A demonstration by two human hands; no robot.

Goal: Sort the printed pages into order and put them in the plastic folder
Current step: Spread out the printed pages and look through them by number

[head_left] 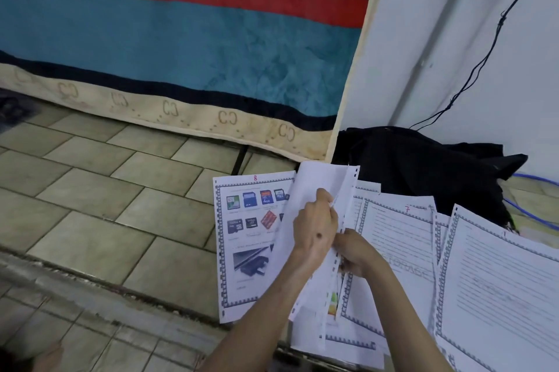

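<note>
Left hand (314, 228): pinched a raised punched sleeve (317, 187)
Right hand (357, 253): gripped its lower edge
Risk: sheet could crumple entering; page 8 (245, 238), left of hands, could be skipped

Tiled floor (90, 196) — printed pages (399, 235), black cloth (408, 159)

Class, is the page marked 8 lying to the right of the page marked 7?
No. The page marked 8 lies left of the page marked 7.

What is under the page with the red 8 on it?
Under the page marked 8 only the tiled floor shows around its edges. Its right side is covered by the plastic sleeve both hands hold, so anything beneath there is hidden.
</note>
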